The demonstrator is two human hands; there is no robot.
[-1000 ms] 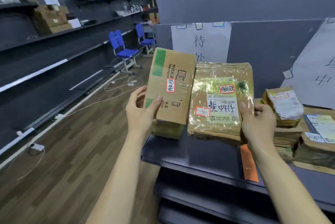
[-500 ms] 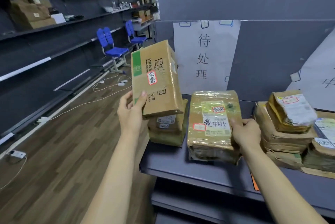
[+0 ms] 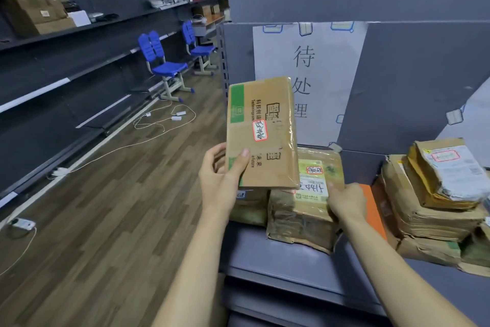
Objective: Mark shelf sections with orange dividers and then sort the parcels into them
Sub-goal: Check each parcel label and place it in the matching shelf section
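Far left of the shelf (image 3: 278, 252), dark wall racks hold cartons (image 3: 39, 16), and two blue chairs (image 3: 164, 67) stand on the wood floor with white cables (image 3: 159, 120) trailing beside them. At the shelf's left end, the left hand (image 3: 221, 181) grasps a cardboard box (image 3: 261, 133) by its lower left corner, thumb across the front, and holds it upright above the shelf, its red-edged sticker facing the camera. Under the box, a smaller parcel (image 3: 250, 204) sits on the shelf. Just right of that, a plastic-wrapped parcel (image 3: 299, 215) lies on the shelf; the right hand (image 3: 346, 200) grips its right edge, fingers curled round it. An orange divider (image 3: 372, 207) lies flat on the shelf just right of that hand. Behind, a paper sign (image 3: 309, 67) with three characters is taped to the shelf's back panel. At the shelf's right end stand worn brown parcel stacks (image 3: 429, 199).
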